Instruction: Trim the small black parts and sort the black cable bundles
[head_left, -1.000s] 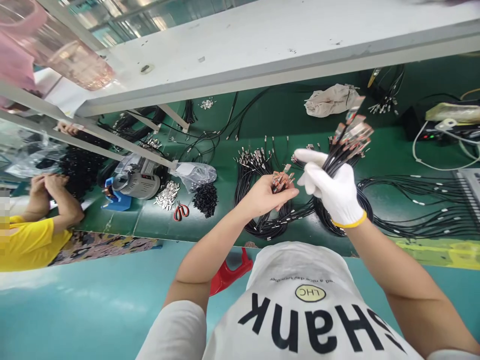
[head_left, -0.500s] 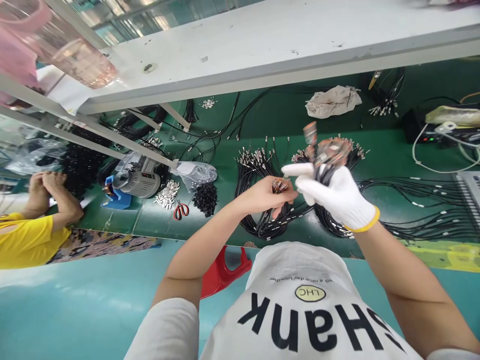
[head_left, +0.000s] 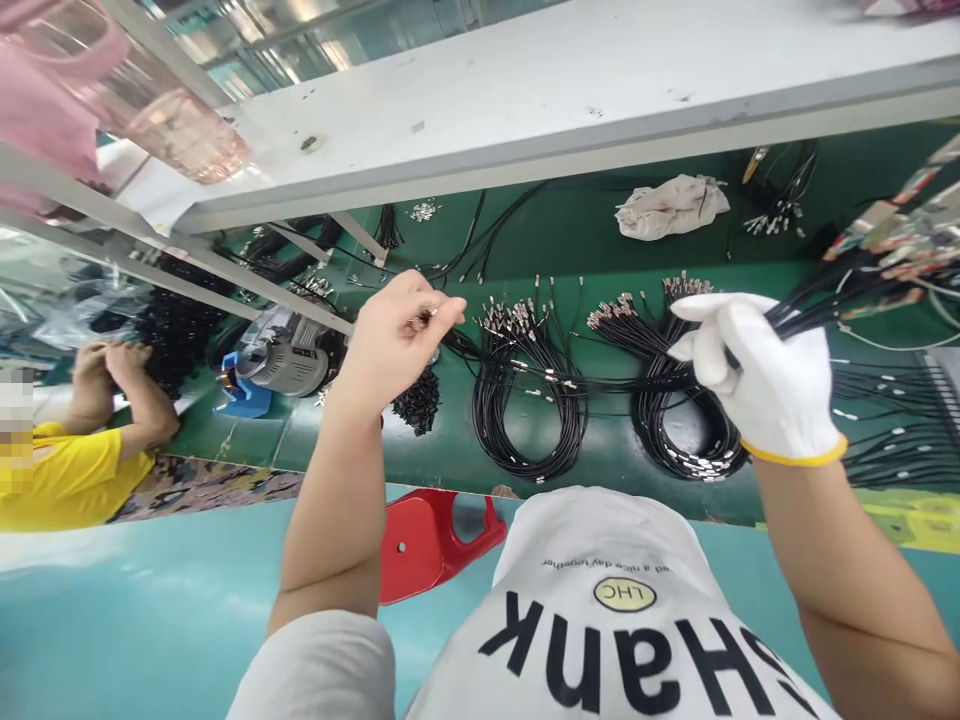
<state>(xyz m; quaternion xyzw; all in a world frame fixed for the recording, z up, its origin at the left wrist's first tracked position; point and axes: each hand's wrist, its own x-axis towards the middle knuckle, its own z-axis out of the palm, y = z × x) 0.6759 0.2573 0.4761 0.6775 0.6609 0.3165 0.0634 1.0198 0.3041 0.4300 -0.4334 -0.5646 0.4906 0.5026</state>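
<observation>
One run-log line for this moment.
left hand: bare, closed on cable bundle | right hand: white-gloved, gripping same bundle | bundle: spans both hands | below: two cable coils on green bench

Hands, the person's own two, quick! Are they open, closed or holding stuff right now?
Left hand: closed, holding black cables.
Right hand, gloved: closed, holding black cables too.

You have bright, diffuse light overall, with pale glare washing the teal floor (head_left: 187,600) at near left; the green worktop (head_left: 570,235) dims beneath the white shelf (head_left: 525,90), and wide-angle distortion stretches the pink-handled jug (head_left: 187,135) at your far left, its outline soft
</observation>
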